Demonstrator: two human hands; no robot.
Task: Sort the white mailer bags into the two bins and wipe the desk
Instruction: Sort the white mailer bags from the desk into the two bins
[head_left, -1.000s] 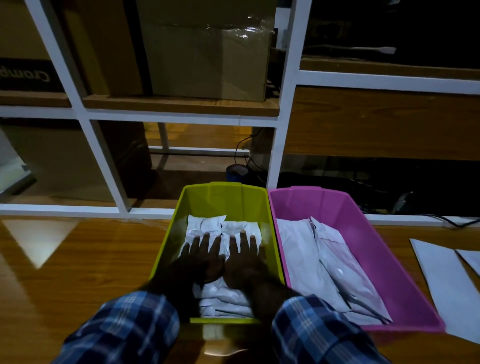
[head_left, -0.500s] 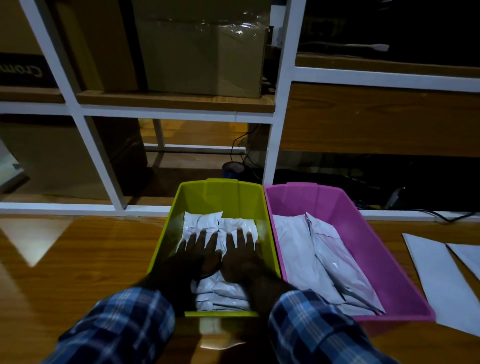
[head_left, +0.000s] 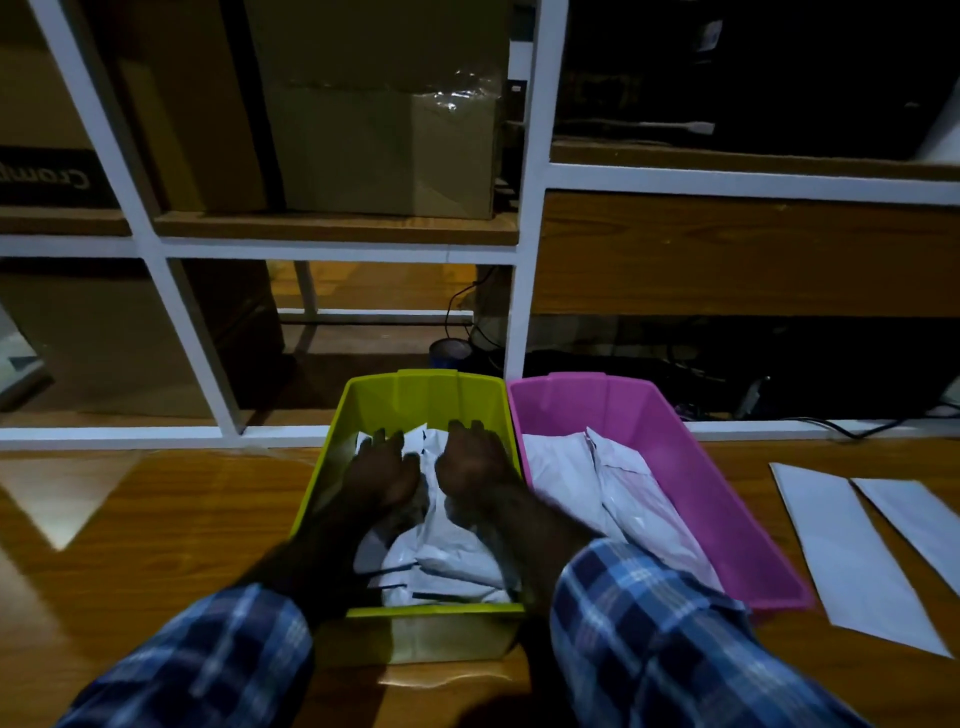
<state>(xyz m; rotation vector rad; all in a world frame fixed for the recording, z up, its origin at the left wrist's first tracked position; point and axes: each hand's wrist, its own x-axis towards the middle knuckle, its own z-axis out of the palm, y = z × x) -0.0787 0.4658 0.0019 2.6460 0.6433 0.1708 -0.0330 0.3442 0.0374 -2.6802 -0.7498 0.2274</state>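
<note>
Two open plastic bins stand side by side at lower centre of the frame on the glossy wooden desk (head_left: 156, 519), their long walls touching; the lime-green rectangular bin (head_left: 415, 395) on the left holds a heap of small white plastic mailer bags (head_left: 447, 561), crumpled and overlapping, some showing dark edge strips near the front wall; the magenta rectangular bin (head_left: 675, 467) on the right holds larger white mailer bags (head_left: 613, 493) lying lengthwise, smoother and flatter, one faintly pink-tinted. Both hands are inside the green bin, palms down on the small bags; the left hand (head_left: 382, 475) lies flat with fingers spread toward the far wall; the right hand (head_left: 475, 462) lies just beside it, fingers extended and pressing the pile, holding nothing. Blue plaid sleeves (head_left: 665, 639) fill the lower frame. At right, two flat white mailer bags (head_left: 852, 561) lie on the desk, apart from the magenta bin. Behind, a white-framed shelf (head_left: 524, 249) holds cardboard boxes (head_left: 384, 135) at upper left.
</note>
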